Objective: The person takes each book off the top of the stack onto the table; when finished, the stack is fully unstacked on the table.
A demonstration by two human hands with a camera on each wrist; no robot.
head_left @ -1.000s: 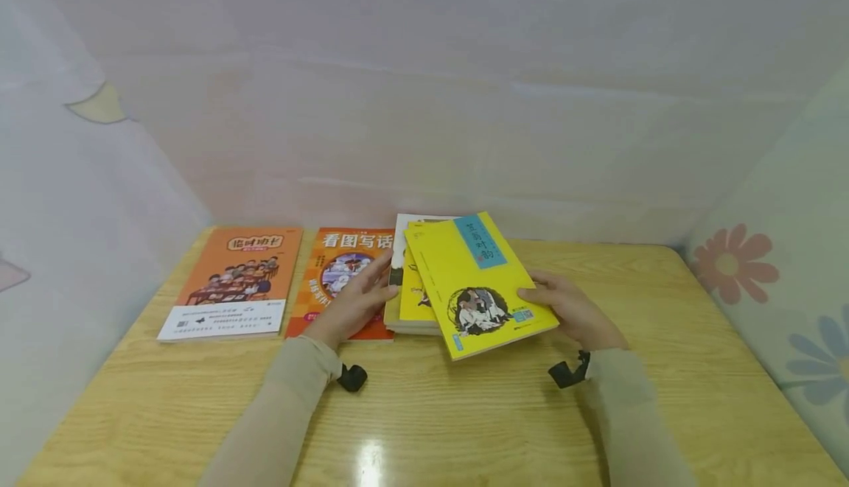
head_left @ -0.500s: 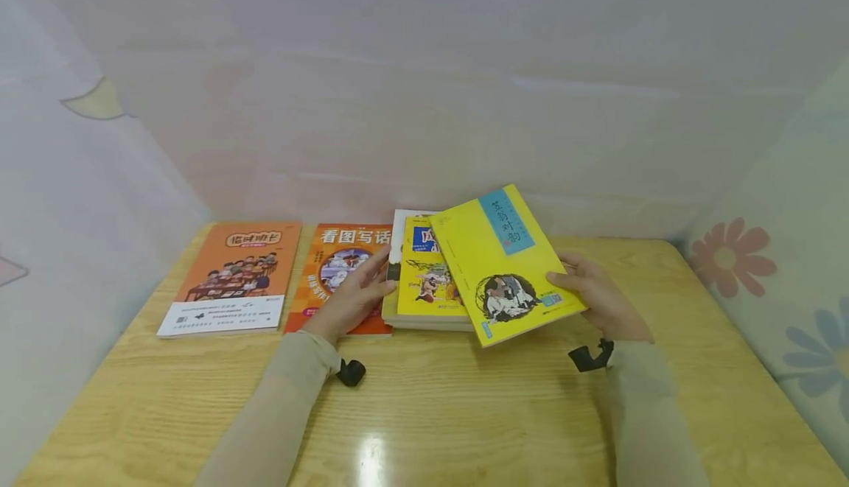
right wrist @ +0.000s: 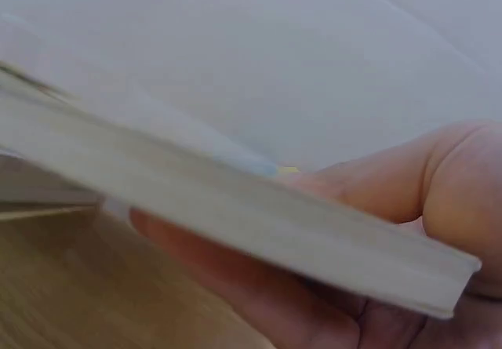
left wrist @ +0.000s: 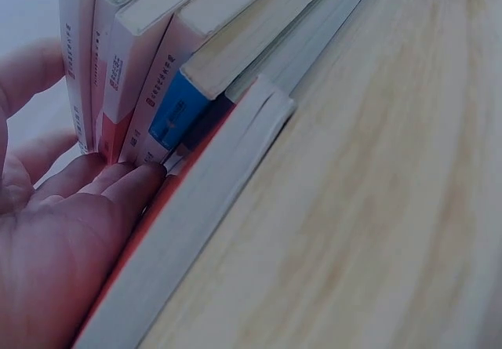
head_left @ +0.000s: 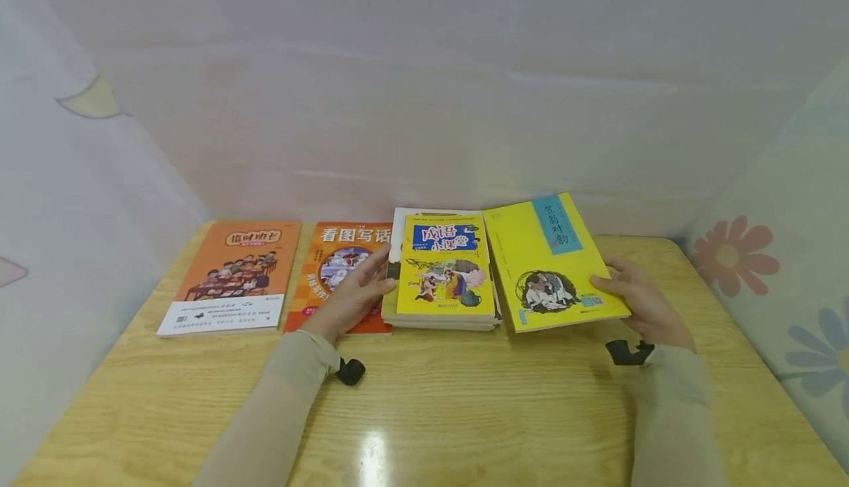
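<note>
The right hand (head_left: 640, 303) holds a yellow book (head_left: 553, 266) by its right edge, thumb on the cover and fingers (right wrist: 235, 286) underneath, so the grip is closed on the book. The book sits tilted just right of the stack of books (head_left: 443, 273), its near edge low over the counter (head_left: 464, 406); whether it touches the wood cannot be told. In the right wrist view the book's page edge (right wrist: 235, 208) runs across the frame with the thumb on top.

The left hand (head_left: 354, 295) rests with straight, relaxed fingers (left wrist: 118, 184) against the left side of the stack, the palm lying over the orange picture book (head_left: 338, 266); its grip is open and clasps nothing. The left wrist view shows the fingertips touching the spines of the stacked books (left wrist: 157, 90).

The stack is topped by a yellow book with a blue title band (head_left: 446, 270). Farther left, apart from the rest, lies another orange book (head_left: 232, 277) with a white strip along its near edge.
</note>
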